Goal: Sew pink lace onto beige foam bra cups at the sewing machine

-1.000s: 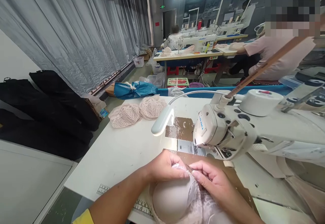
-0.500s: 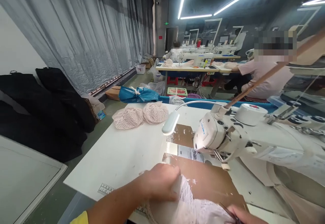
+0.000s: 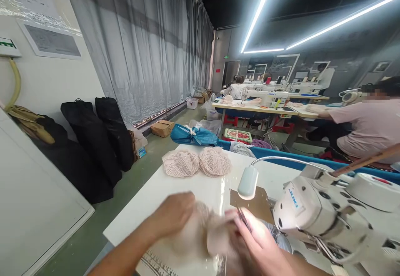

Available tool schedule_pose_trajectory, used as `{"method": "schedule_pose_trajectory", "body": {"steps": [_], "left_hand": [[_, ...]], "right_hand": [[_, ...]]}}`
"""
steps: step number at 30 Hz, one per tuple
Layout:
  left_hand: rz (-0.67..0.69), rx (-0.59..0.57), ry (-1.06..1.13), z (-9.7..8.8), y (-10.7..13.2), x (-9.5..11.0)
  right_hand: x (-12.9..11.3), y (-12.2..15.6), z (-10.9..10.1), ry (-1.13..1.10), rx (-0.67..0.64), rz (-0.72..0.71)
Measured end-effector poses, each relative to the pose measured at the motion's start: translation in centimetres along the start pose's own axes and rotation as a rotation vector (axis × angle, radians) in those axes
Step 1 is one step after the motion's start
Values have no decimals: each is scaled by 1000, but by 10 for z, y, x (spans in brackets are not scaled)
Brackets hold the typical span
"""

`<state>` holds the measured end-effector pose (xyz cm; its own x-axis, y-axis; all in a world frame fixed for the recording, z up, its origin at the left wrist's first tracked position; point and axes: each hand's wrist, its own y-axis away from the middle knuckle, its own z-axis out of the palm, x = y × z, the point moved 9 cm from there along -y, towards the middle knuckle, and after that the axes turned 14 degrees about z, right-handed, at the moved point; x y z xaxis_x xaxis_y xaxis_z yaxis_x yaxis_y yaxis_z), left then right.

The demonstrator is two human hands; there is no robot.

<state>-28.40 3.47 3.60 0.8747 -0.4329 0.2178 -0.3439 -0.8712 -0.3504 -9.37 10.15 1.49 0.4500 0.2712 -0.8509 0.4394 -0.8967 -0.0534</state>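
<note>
My left hand (image 3: pixel 175 211) is closed on one side of a pale pink lace piece (image 3: pixel 200 230), which is smeared by motion above the white table. Across from it, my right hand (image 3: pixel 254 230) is closed around a thin dark tool (image 3: pixel 243 218) that looks like thread snips. The lace reaches that hand's fingertips, but blur hides whether they pinch it. Two lace cup-shaped pieces (image 3: pixel 196 162) lie side by side at the table's far edge.
A white sewing machine (image 3: pixel 308 209) stands at the right, with a bent-neck lamp (image 3: pixel 248 182) beside it. Beyond the table are a tied blue bag (image 3: pixel 193 135) and a cardboard box (image 3: pixel 162 128). A co-worker in a pink shirt (image 3: pixel 371 126) sits at the right.
The lace has come up off the table's front edge, moving away from me. My right hand has moved up and left with the dark tool, nearer my left hand. The view has turned left.
</note>
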Motion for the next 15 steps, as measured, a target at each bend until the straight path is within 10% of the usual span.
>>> {"method": "schedule_pose_trajectory", "body": {"steps": [5,7,11,15], "left_hand": [[-38,310,-200,-85,-41,-67],[-45,325,-224,-90,-59,-88],[-26,204,-177,-45,-81,-121],[-43,72,-85,10,-83,-140]], "right_hand": [[-54,-84,13,-65,177,-299],[-50,-112,24,-21,140,-330],[-25,-106,27,99,31,-276],[-11,-18,2,183,-81,-225]]}}
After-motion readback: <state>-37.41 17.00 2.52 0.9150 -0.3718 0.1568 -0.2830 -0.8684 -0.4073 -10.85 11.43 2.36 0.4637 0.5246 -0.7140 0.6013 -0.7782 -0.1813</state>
